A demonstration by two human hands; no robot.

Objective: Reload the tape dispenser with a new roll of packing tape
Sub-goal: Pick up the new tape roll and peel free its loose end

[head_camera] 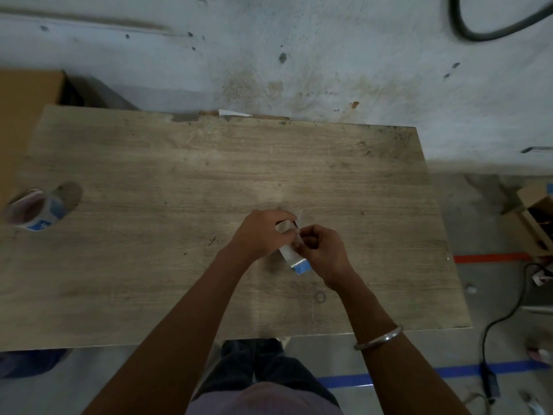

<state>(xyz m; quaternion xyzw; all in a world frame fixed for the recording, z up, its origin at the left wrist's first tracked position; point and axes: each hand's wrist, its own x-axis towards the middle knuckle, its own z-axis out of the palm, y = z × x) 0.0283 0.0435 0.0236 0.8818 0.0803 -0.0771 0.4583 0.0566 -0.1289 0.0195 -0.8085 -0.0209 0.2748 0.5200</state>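
Both hands gripping tape roll [291, 256] over table [179, 175] centre: left hand [260, 235] clasping, right hand [321, 250] pinching; second roll [36, 211] sitting at left edge

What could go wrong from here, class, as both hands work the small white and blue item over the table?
1. The item is held above the table by the left hand and right hand; a slip would drop it.
2. The tape roll sits at the table's left edge and could be knocked off.
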